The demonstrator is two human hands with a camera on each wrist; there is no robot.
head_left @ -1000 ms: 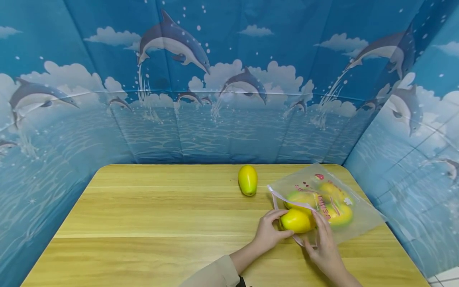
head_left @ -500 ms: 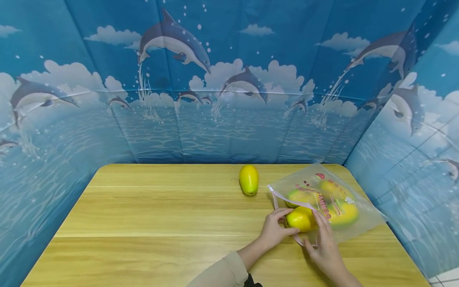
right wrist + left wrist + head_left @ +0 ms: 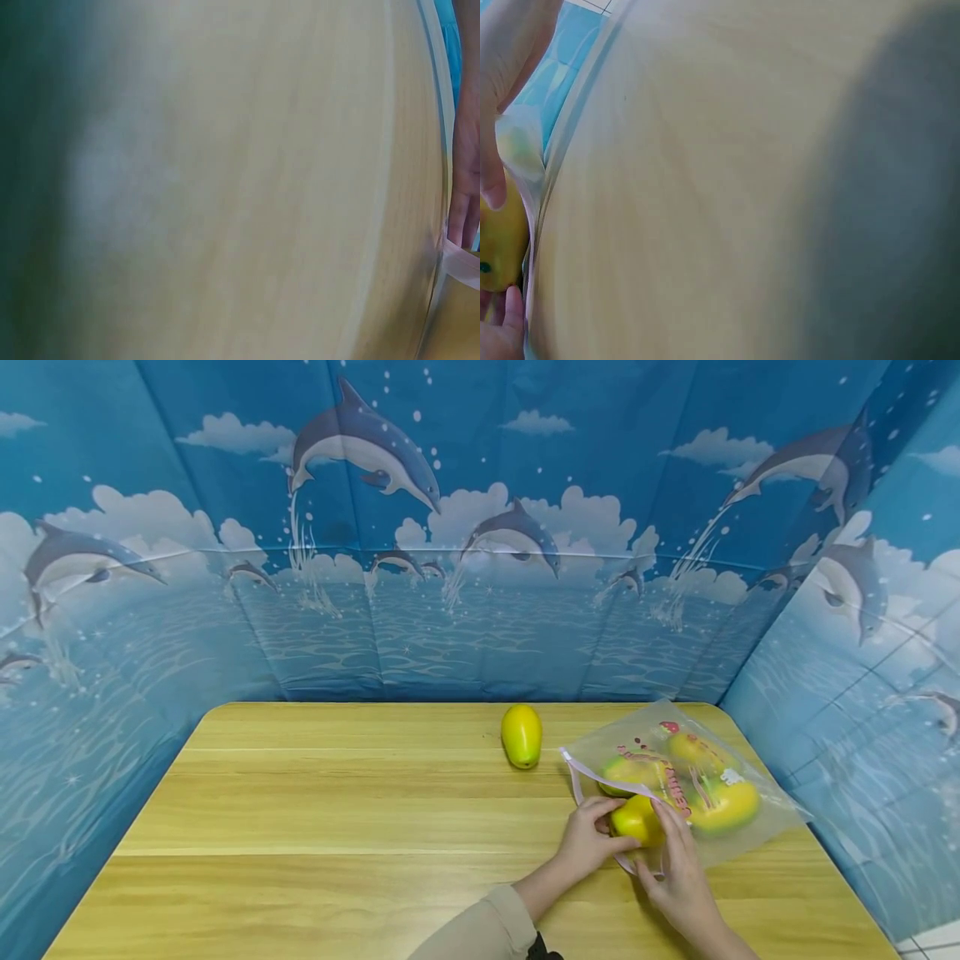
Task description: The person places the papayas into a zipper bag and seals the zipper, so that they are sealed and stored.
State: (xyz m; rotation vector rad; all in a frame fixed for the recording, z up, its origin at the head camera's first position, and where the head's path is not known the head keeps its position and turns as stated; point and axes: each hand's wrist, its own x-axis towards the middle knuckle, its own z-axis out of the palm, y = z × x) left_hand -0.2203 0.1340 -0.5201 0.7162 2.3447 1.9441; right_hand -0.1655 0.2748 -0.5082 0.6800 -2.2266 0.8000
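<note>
I see the left hand [image 3: 592,839] curled round a mango [image 3: 636,819], now pushed deeper into the bag [image 3: 757,827] mouth than a second ago. Right hand [image 3: 678,881] pinches the bag's rim. Spare mango [image 3: 521,736] sits at 11 o'clock.

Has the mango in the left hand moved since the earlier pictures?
Yes. The mango has gone rightward, deeper into the bag, judged against the bag's opening.
</note>
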